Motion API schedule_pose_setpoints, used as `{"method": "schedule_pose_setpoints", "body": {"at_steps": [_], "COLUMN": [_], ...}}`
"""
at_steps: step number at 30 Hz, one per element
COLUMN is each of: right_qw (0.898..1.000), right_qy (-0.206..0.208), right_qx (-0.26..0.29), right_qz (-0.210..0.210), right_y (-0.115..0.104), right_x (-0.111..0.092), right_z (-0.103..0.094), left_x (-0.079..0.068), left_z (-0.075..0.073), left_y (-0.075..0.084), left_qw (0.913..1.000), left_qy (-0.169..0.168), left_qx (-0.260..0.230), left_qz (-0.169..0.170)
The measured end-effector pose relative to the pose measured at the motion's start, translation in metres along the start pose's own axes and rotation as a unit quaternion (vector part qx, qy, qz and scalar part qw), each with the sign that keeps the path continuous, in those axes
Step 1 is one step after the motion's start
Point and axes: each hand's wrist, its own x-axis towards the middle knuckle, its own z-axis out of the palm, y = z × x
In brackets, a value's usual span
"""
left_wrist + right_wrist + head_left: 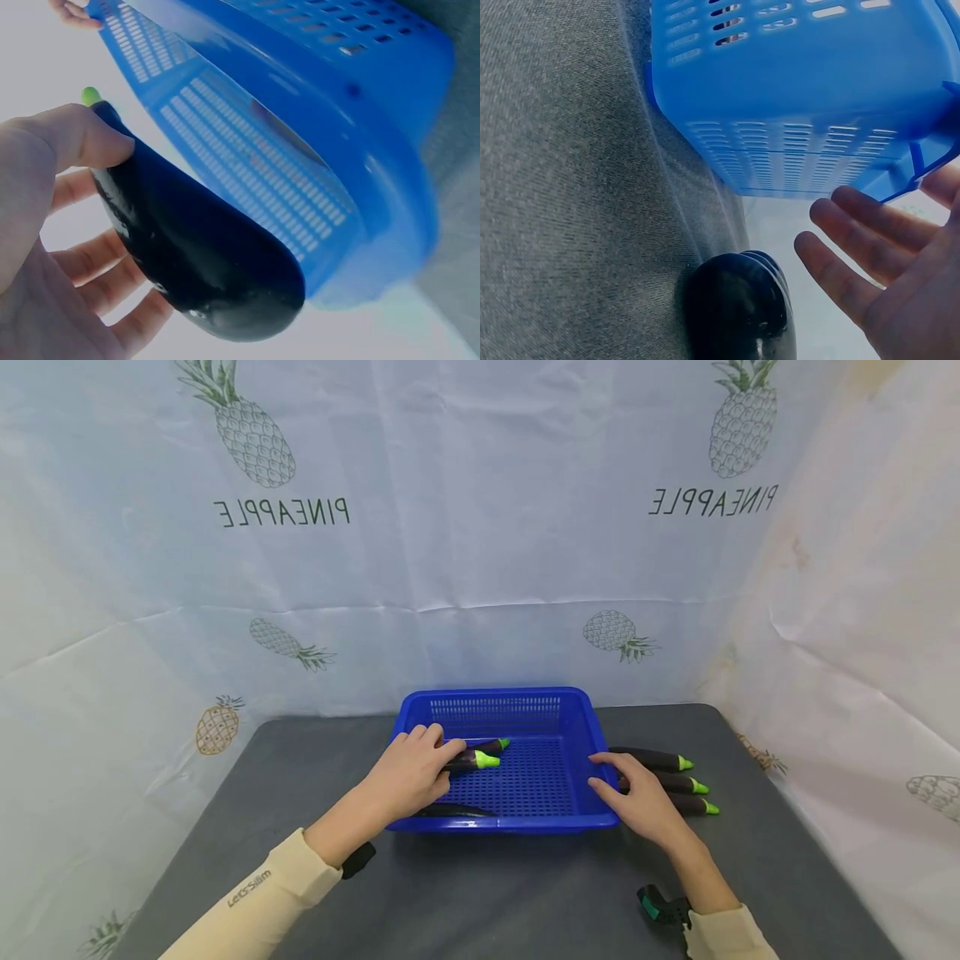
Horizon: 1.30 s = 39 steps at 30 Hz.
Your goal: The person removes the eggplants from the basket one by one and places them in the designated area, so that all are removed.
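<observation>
The left grip pinched an eggplant over the left of the basket; its long axis ran roughly sideways, stem pointing right; the right grip, spread, was at the right rim.

Basket = blue w/ slotted grid, eggplants = blk-purple w/ bright grn ends, tabletop = dk grey, sleeves = cream, & backdrop = pale bluish-white w/ grn-grey pineapple prints plus mirrored grn lettering.
</observation>
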Motion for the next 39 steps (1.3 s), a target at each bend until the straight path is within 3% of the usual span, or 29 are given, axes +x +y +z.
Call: {"method": "schedule_pose_setpoints", "body": {"at_steps": [13,39], "right_qw": [1.000,1.000], "right_qy": [0.005,0.012], "right_qx": [0.009,0.015], "right_qz": [-0.001,0.005], "right_y": [0.001,0.000], "right_x": [0.001,-0.001], "right_z": [0.002,0.002], "left_x": [-0.012,-0.042], "left_z": [-0.008,0.014], "left_y": [-0.034,-0.115], "left_qw": [0.9998,0.9960], "left_qy": [0.013,0.013], "left_qx": [0.010,0.006], "left_qz": [-0.006,-0.089]}}
